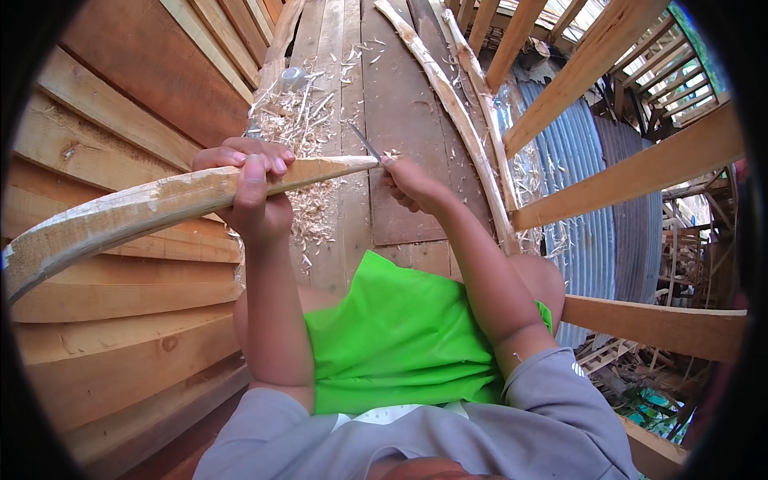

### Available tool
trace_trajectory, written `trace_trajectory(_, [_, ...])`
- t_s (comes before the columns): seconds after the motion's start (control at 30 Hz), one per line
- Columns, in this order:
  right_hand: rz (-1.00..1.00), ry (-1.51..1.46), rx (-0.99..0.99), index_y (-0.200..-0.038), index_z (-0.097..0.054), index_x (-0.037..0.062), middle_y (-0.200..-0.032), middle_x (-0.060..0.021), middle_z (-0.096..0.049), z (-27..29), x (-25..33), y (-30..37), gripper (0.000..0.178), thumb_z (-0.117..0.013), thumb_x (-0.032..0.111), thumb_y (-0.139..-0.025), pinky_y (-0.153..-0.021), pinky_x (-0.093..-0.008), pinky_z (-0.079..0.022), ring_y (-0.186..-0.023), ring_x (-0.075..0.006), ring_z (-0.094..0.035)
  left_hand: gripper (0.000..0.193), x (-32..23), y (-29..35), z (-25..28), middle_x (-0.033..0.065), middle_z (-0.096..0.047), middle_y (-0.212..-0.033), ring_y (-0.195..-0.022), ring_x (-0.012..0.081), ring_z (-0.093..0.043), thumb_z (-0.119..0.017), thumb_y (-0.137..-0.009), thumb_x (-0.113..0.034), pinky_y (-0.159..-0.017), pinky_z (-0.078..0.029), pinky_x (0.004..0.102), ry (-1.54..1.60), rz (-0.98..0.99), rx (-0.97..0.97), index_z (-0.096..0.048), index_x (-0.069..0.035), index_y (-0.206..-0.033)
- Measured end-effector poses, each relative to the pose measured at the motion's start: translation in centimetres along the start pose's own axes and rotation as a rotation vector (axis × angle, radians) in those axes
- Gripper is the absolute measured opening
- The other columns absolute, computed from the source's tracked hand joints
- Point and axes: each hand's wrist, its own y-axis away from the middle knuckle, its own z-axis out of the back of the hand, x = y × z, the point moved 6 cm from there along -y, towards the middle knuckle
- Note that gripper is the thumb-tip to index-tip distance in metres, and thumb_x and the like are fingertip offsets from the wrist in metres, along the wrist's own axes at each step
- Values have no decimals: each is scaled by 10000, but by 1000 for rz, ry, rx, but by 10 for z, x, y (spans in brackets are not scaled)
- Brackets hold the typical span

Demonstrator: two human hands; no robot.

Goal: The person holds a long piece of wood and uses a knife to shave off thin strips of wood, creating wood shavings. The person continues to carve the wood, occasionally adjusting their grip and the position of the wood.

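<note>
"As we looked down over the plank floor (404, 208), what did our left hand (256, 188) have?"

"With it we gripped a long, pale wooden stave (120, 208), fingers over its upper edge and thumb laid across the near face."

"Where was that stave?"

"We held it raised before us, above the boards. It ran from the left edge of the view to a tapered tip near the middle, right by our other hand."

"So how did we have the right hand (412, 186)?"

"Closed in a fist around a knife (366, 142). Our fingers hid the handle, and the slim blade slanted away and to the left, just at the tip. We couldn't tell whether it bit into the wood."

"What lay around us?"

"Curled wood shavings (312, 208) littered the boards beneath and beyond the stave, with a clear, rounded object (292, 78) among them, too small for us to name. Ahead and to the right we saw two long, pale poles (446, 88) on the floor, near slanting timber posts (588, 72), with corrugated metal sheets (568, 148) beyond."

"And nearer?"

"Bright green shorts (400, 336) covered our lap, and a plank wall (144, 288) stood on our left."
</note>
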Motion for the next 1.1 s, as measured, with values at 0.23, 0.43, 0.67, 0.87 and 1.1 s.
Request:
trace_trajectory(0.23, [90, 300, -248, -995, -564, 12, -643, -39, -471, -14, 27, 32, 439, -339, 388, -1013, -452, -346, -386, -520, -151, -464, 158, 0, 1, 6, 40, -484, -787, -712, 140, -499, -543, -857, -59, -726, -492, 374, -15, 3, -21, -485, -147, -974])
trace_trajectory(0.43, [64, 226, -200, -1068, -562, -15, -650, -44, -486, -10, 22, 22, 450, -361, 384, -1014, -461, -369, -402, -538, -159, -481, 171, 2, 0, 8, 58, -491, -773, -682, 145, -505, -563, -841, -50, -704, -511, 373, 11, -16, -61, -456, -122, -954])
trace_trajectory(0.67, [47, 198, -192, -940, -526, 1, -638, -40, -474, -15, 22, 21, 442, -337, 392, -1023, -428, -350, -360, -494, -153, -444, 145, 1, -1, 6, 35, -490, -778, -711, 128, -500, -554, -860, -77, -743, -497, 369, -16, 2, -36, -498, -155, -970])
trace_trajectory(0.87, [32, 26, -171, -803, -436, 84, -570, 16, -344, -1, 7, 7, 418, -322, 421, -1022, -404, -329, -227, -447, -119, -289, 145, 1, -3, 1, 37, -490, -779, -711, 132, -498, -546, -857, -74, -728, -491, 364, -10, -5, -15, -499, -154, -968])
trace_trajectory(1.1, [-47, -85, -12, -907, -525, 43, -620, -5, -423, -5, 6, 10, 377, -345, 362, -996, -413, -327, -303, -466, -127, -371, 153, 3, -2, 0, 42, -488, -790, -710, 139, -499, -550, -853, -71, -727, -496, 369, -4, 0, -36, -492, -151, -970])
